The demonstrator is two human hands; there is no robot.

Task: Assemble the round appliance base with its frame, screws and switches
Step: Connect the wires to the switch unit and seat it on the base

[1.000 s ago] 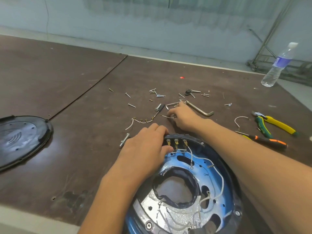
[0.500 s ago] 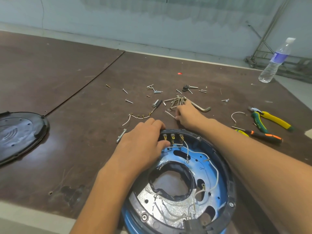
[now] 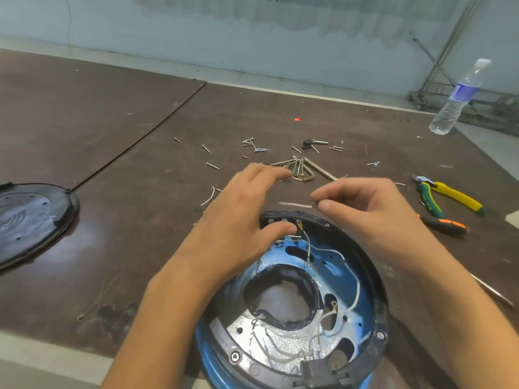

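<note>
Brown board table (image 3: 140,248) is carrying everything. The round base (image 3: 379,304) is lying open side up at its near edge, directly beneath both hands: a black outer rim, a blue ring inside it, and a silvery plate with a large middle hole. White wires (image 3: 357,290) are looping across the plate up to a row of small terminals (image 3: 299,226) at the far rim.

The left hand (image 3: 238,226) is hovering over those terminals with its fingers spread and loose, gripping nothing, the thumb lying across them. The right hand (image 3: 373,211) is pinching one end of a thin pale piece (image 3: 293,204) between thumb and forefinger – too blurred to name – just above the far rim.

Beyond the pinch, hex keys (image 3: 302,169) are fanning out, with loose screws (image 3: 212,165) scattered farther back. To its right, yellow-and-green pliers (image 3: 455,196) are lying by a screwdriver (image 3: 446,224); the lettering on the green handle is too small to read. Far beyond stands a water bottle (image 3: 456,102) with an illegible blue label.
</note>
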